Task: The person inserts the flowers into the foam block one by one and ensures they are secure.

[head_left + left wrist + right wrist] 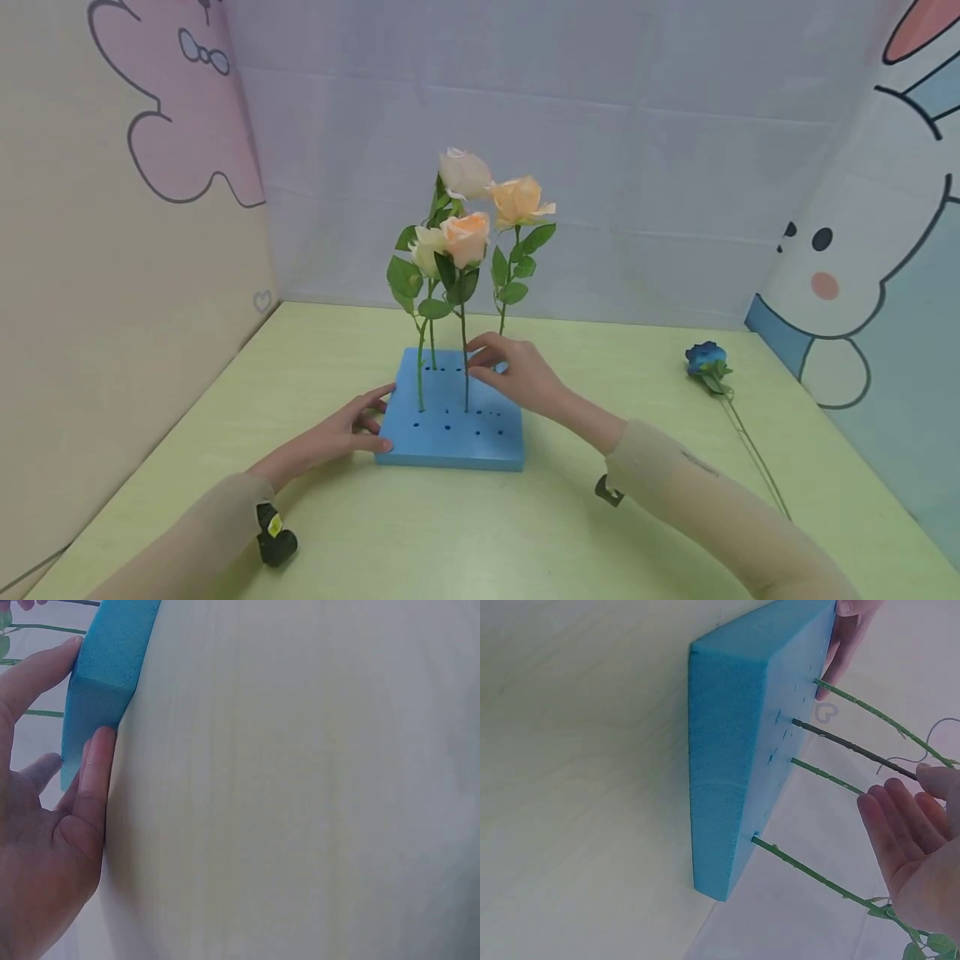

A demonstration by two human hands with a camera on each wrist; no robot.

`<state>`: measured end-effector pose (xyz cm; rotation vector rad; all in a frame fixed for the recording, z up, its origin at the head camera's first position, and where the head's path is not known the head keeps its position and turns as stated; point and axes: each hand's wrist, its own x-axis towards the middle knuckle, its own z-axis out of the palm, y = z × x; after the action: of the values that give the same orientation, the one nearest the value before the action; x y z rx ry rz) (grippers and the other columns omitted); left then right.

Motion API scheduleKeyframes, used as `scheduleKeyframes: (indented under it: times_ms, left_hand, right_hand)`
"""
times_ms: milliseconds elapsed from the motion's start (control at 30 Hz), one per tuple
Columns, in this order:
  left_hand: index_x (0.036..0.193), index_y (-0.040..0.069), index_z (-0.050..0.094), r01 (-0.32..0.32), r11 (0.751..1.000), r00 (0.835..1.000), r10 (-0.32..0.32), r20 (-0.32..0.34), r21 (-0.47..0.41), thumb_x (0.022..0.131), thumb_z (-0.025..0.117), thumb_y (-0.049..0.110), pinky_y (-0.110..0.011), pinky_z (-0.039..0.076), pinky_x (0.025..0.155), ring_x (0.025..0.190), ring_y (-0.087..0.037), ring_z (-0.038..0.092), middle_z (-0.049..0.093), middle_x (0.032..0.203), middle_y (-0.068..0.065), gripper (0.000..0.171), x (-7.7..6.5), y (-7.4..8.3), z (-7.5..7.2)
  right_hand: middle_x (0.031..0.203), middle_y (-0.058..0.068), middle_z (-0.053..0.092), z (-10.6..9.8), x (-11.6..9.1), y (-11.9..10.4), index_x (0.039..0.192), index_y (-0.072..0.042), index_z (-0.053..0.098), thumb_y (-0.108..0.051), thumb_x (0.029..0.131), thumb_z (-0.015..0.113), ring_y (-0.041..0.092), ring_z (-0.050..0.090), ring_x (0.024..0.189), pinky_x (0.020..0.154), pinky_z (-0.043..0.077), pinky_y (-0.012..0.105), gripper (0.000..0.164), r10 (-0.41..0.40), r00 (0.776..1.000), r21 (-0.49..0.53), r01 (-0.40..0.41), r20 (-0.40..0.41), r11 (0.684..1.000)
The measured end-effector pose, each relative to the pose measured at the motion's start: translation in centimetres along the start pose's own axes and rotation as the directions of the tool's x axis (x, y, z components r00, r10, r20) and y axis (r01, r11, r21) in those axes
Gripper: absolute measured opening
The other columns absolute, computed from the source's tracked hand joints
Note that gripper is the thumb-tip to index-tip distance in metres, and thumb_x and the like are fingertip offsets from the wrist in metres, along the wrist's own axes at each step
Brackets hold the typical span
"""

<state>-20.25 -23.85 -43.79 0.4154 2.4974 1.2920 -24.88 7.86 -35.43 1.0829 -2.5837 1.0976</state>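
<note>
A blue foam block point(465, 451) with rows of small holes stands on the table, with several artificial roses upright in it. My right hand point(517, 371) pinches the dark stem point(855, 749) of the peach rose point(467, 238) between thumb and fingers; its lower end meets the block. At the block's left edge, my left hand point(352, 433) rests with spread fingers, its thumb by the near corner point(112, 671). A cream rose point(427, 252) stands beside the peach one. Behind are a whitish rose point(463, 173) and a yellow-orange rose point(519, 201).
A blue rose point(706, 358) with a long stem lies on the pale yellow table point(600, 542), to the right of my right hand. Behind the table hangs a plain whitish sheet point(637, 167). Side panels with cartoon figures flank the table.
</note>
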Motion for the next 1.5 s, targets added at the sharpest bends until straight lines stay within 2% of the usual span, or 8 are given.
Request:
scheduleKeyframes:
  times_ms: [200, 333, 600, 1033, 1233, 1333, 1500]
  left_hand:
    - [0.159, 0.025, 0.018, -0.012, 1.0, 1.0, 0.012, 0.0, 0.002, 0.087, 0.073, 0.035, -0.036, 0.043, 0.091, 0.115, -0.025, 0.048, 0.038, 0.146, -0.015, 0.09, 0.1, -0.2, -0.1]
    - [0.159, 0.022, 0.018, -0.021, 1.0, 1.0, 0.021, -0.003, -0.009, 0.087, 0.073, 0.033, -0.037, 0.043, 0.091, 0.114, -0.026, 0.048, 0.038, 0.146, -0.017, 0.091, 0.1, -0.1, -0.1]
    - [0.159, 0.021, 0.018, -0.032, 0.999, 0.999, 0.032, -0.004, -0.024, 0.088, 0.073, 0.031, -0.037, 0.043, 0.091, 0.113, -0.026, 0.048, 0.037, 0.146, -0.019, 0.09, 0.1, -0.3, 0.0]
    - [0.159, 0.022, 0.017, -0.029, 0.999, 1.0, 0.029, -0.004, -0.019, 0.088, 0.073, 0.031, -0.037, 0.043, 0.089, 0.114, -0.026, 0.047, 0.037, 0.147, -0.019, 0.09, -0.2, -0.3, 0.1]
    - [0.159, 0.021, 0.017, -0.041, 0.999, 0.999, 0.041, 0.003, -0.013, 0.088, 0.072, 0.031, -0.038, 0.043, 0.09, 0.114, -0.026, 0.048, 0.038, 0.146, -0.019, 0.09, -0.2, -0.2, 0.1]
    - [0.159, 0.021, 0.017, -0.042, 0.999, 0.999, 0.042, 0.006, -0.011, 0.088, 0.072, 0.032, -0.038, 0.043, 0.09, 0.114, -0.026, 0.048, 0.038, 0.146, -0.019, 0.09, -0.1, -0.1, 0.1]
    - [0.159, 0.023, 0.017, -0.028, 1.0, 1.0, 0.028, 0.006, 0.003, 0.088, 0.072, 0.034, -0.037, 0.043, 0.09, 0.115, -0.025, 0.048, 0.038, 0.146, -0.017, 0.09, 0.1, 0.0, 0.0]
  right_hand:
    - [0.116, 0.008, 0.072, -1.0, -1.0, 0.4, 0.125, -0.012, 0.061, -0.017, 0.094, 0.068, 0.022, 0.07, 0.104, 0.083, 0.058, 0.032, 0.033, -0.009, 0.999, 0.024, 0.01, -0.032, 1.0]
    - [0.122, 0.01, 0.07, -1.5, -1.8, 0.8, 0.126, -0.009, 0.061, -0.015, 0.092, 0.069, 0.027, 0.068, 0.108, 0.086, 0.057, 0.037, 0.035, -0.037, 0.997, 0.044, 0.04, -0.071, 0.998]
    - [0.126, 0.009, 0.068, -2.7, -4.0, 2.0, 0.128, -0.009, 0.06, -0.016, 0.091, 0.071, 0.023, 0.065, 0.114, 0.089, 0.056, 0.041, 0.04, -0.026, 0.992, 0.004, 0.027, -0.125, 1.0]
    - [0.131, 0.009, 0.065, -7.7, -7.4, 3.6, 0.137, -0.009, 0.055, -0.013, 0.087, 0.075, 0.025, 0.061, 0.119, 0.094, 0.054, 0.041, 0.054, 0.011, 0.973, -0.109, -0.037, -0.231, 0.993]
    - [0.13, 0.012, 0.065, -9.9, -9.1, 5.3, 0.137, -0.008, 0.055, -0.01, 0.085, 0.076, 0.025, 0.061, 0.117, 0.092, 0.053, 0.034, 0.056, -0.004, 0.953, -0.176, -0.051, -0.302, 0.983]
    - [0.132, 0.013, 0.064, -11.1, -10.1, 6.1, 0.138, -0.008, 0.054, -0.011, 0.086, 0.076, 0.026, 0.059, 0.118, 0.092, 0.051, 0.026, 0.057, 0.01, 0.949, -0.218, -0.083, -0.316, 0.972]
    - [0.134, 0.016, 0.06, -13.2, -11.9, 7.0, 0.139, -0.005, 0.051, -0.014, 0.087, 0.076, 0.03, 0.057, 0.119, 0.09, 0.05, 0.02, 0.059, 0.051, 0.945, -0.275, -0.145, -0.322, 0.95]
